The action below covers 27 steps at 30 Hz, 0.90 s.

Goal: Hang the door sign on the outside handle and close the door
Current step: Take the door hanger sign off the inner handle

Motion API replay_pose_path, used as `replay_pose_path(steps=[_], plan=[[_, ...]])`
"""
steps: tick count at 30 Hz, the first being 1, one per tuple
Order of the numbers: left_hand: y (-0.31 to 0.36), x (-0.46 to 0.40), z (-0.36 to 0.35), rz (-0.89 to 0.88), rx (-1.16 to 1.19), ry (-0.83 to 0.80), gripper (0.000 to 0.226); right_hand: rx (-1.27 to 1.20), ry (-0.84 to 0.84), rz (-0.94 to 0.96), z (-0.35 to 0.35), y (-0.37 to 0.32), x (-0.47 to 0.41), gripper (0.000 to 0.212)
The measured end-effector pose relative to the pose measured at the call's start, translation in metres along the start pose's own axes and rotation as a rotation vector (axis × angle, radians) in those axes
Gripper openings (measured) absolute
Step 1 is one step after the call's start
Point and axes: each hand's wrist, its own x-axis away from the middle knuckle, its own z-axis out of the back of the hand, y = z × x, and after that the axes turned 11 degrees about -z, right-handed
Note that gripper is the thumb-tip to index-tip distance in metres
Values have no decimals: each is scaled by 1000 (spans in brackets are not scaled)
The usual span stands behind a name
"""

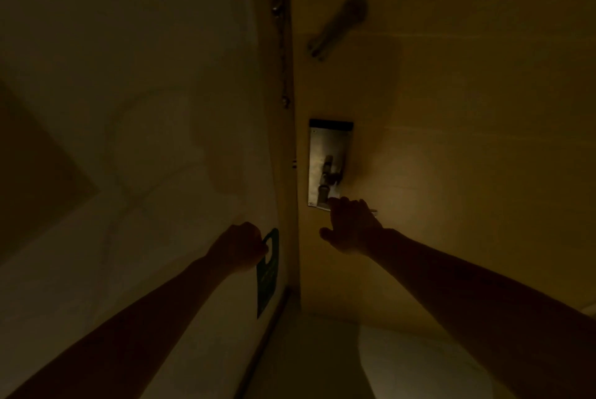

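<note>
Viewing from the head camera, the left hand (240, 245) grips the dark green card door sign (267, 272) by its hook end, just left of the yellowish wooden door (451, 140). The right hand (350, 229) reaches the door's metal lever handle (325, 187); its grasp cannot be determined. Judged progress: door shut, sign not yet hung, closing also remains.

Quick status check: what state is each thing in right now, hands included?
door sign: held at its hook by the left hand, not hung yet
right hand: on the door handle, fingers over it
door: looks shut
security latch: state unclear
</note>
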Motion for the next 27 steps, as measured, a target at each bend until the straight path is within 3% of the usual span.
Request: replay_pose_path(steps=[6, 14, 27], plan=[[-27, 3, -7, 0, 162, 16, 23, -37, 87, -80, -9, -9, 5, 68], [-40, 18, -16, 18, 33, 46, 28, -42, 117, -126, -11, -17, 30, 67], [-46, 150, -43, 40, 46, 81, 30, 43, 140, -65, -45, -14, 139, 65]])
